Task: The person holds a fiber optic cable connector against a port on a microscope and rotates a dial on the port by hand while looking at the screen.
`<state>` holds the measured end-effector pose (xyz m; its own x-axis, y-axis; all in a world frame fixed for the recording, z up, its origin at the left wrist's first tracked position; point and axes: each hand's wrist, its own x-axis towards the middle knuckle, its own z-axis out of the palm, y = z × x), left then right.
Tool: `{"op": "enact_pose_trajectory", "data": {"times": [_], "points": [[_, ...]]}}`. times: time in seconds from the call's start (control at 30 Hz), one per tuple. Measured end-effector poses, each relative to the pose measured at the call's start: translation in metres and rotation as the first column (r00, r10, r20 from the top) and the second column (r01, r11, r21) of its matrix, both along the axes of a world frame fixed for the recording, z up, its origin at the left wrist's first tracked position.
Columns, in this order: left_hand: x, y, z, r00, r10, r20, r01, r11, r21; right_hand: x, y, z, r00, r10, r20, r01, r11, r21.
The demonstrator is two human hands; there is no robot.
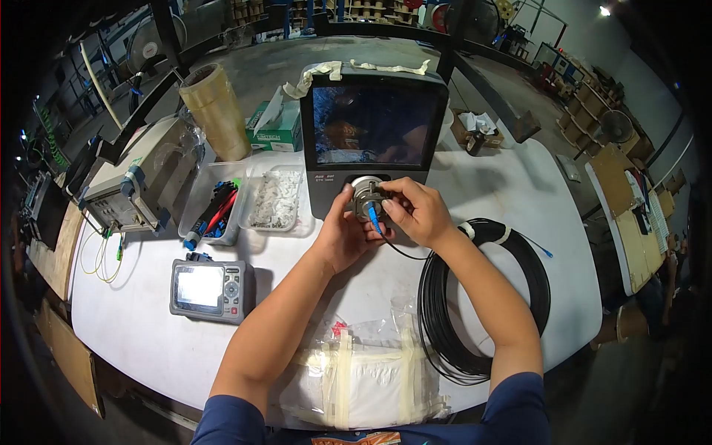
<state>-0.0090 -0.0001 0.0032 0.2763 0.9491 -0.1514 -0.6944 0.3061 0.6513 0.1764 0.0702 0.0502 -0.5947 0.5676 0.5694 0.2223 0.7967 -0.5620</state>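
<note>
A blue fiber-optic connector (374,219) on a black cable sits at the round metal fixture (365,190) on the front of a dark inspection monitor (314,194). My left hand (343,239) is closed around the connector from below, its thumb up along the fixture's left side. With thumb and index finger pinched, my right hand (421,212) grips the fixture's right edge; the exact contact is partly hidden by the fingers. From the connector the cable runs right to a coil of black cable (540,297), beside my right forearm. Another blue connector (547,253) ends the coil's loose tail.
Left of the monitor stand a tub of white caps (276,199), a tub with blue parts and a red tool (215,211), and a tape roll (211,104). A handheld tester (211,289) lies nearer. A taped plastic packet (371,378) lies in front of me.
</note>
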Motion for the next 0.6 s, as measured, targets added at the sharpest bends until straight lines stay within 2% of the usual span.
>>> {"op": "enact_pose_trajectory", "data": {"times": [0.17, 0.23, 0.43, 0.6], "points": [[-0.001, -0.002, -0.001, 0.995, -0.015, 0.100, 0.017, 0.999, -0.027, 0.000, -0.002, 0.000, 1.000, -0.003, -0.002, 0.003, 1.000, -0.019], [-0.001, -0.003, 0.000, 0.994, -0.030, 0.106, 0.027, 0.999, 0.023, -0.001, -0.002, -0.001, 1.000, -0.001, -0.001, 0.001, 1.000, -0.011], [0.001, -0.003, 0.001, 0.997, 0.012, 0.072, -0.010, 1.000, -0.023, -0.001, -0.003, 0.001, 1.000, -0.010, 0.021, 0.010, 1.000, 0.001], [-0.002, 0.001, -0.010, 1.000, -0.002, 0.030, 0.002, 1.000, 0.009, -0.001, -0.002, 0.000, 1.000, -0.011, 0.011, 0.011, 1.000, 0.003]]}}
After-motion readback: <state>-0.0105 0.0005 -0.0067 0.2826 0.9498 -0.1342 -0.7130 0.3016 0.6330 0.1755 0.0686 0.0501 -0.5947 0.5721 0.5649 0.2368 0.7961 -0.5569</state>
